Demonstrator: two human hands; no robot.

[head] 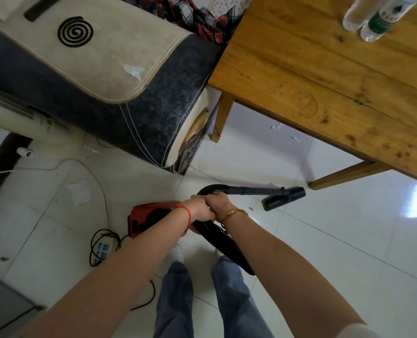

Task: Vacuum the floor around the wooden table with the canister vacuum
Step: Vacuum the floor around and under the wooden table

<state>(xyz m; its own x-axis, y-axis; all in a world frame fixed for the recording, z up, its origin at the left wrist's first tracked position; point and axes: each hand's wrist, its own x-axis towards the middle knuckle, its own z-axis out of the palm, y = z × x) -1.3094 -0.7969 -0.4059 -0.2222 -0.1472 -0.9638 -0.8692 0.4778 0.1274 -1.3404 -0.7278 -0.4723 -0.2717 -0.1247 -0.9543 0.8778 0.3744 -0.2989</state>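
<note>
On the floor [324,252] near the table [324,76] corner, both hands, left hand [198,207] and right hand [218,203], grip the black hose [223,242]. The brush [284,198] might bump the table leg [344,175]. The cord [102,242] could trip the feet.

Bottles [373,18] (tops) beyond the upper edge

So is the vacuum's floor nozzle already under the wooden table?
No, the floor nozzle sits on open tile just outside the wooden table, near its front leg, with paper scraps still lying underneath.
</note>
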